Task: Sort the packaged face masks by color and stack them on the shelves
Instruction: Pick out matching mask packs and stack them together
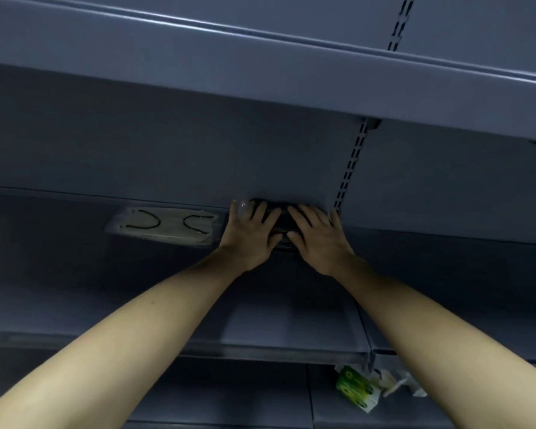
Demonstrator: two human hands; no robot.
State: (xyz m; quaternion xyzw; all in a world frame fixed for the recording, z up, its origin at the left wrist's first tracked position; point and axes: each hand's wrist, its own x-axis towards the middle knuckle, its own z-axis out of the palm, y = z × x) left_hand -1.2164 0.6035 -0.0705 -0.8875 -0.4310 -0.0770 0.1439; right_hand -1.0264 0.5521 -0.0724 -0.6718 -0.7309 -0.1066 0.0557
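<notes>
Dim bluish light over grey metal shelving [136,289], colours hard to judge. Both arms stretched forward to the back of the middle shelf. Left hand [250,235] and right hand [317,239] laid flat, fingers straight and spread, side by side on a stack of dark packaged masks [281,222] pushed up against the back panel [167,150]. Most of that stack hidden beneath the two palms; only a dark strip between the hands and a glint of clear wrapping [243,205] by the left fingertips showing, so the number of packs beyond telling. Neither hand curled round anything, just pressing or resting on top. Just left of the stack, close but apparently not touching, a pale pack of masks [167,226] lying flat on the same shelf, black ear loops visible through the clear wrap, exact colour uncertain in the gloom. Slotted upright rail [351,168] just right of the right hand, running up behind the upper shelf [260,72]. Lower right, on a lower shelf, a green and white carton [355,388] beside crumpled white wrappers [399,385], print too blurred to read, partly cut off by the right forearm.
</notes>
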